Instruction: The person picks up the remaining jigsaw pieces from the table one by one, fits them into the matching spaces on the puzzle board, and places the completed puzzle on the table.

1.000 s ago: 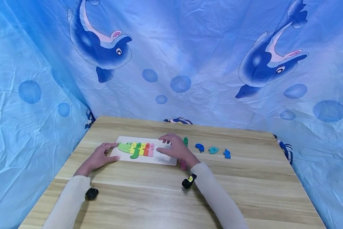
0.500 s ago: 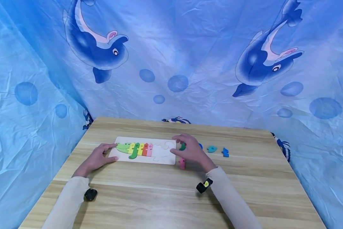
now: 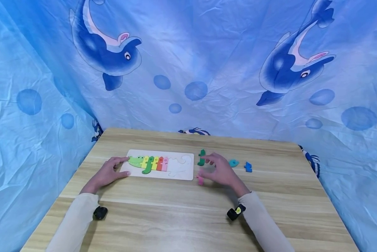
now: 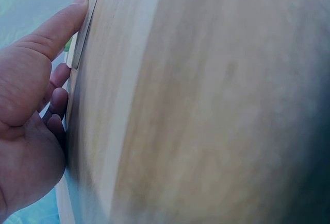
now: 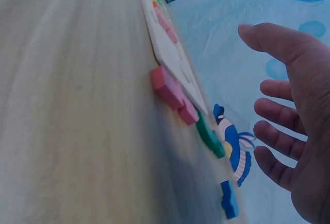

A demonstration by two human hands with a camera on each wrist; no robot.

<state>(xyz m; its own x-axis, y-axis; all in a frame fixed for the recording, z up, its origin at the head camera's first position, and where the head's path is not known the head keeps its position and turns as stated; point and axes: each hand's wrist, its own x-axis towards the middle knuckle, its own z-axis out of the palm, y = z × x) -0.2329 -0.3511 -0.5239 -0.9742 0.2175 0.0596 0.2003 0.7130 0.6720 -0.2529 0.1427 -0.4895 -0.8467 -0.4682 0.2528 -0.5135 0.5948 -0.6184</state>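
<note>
A white crocodile puzzle board (image 3: pixel 182 175) lies on the table, its green head and several coloured body pieces (image 3: pixel 155 163) seated in the left part. The right part bears only a printed tail outline. My left hand (image 3: pixel 108 172) holds the board's left end, its thumb on the near corner, as the left wrist view also shows. My right hand (image 3: pixel 221 171) hovers right of the board, fingers spread and nothing between them. Below its thumb is a pink piece (image 5: pixel 167 87), partly hidden in the head view. A green piece (image 3: pixel 201 158) lies beside its fingertips.
A teal piece (image 3: pixel 234 163) and a blue piece (image 3: pixel 248 167) lie farther right. Another blue piece (image 5: pixel 229 201) shows in the right wrist view. Behind the wooden table (image 3: pixel 163 217) hangs a blue curtain (image 3: pixel 232 105) printed with dolphins.
My right hand has moved right, off the board, to above the loose pieces, uncovering the board's right part and the green piece. My left hand has stayed on the board.
</note>
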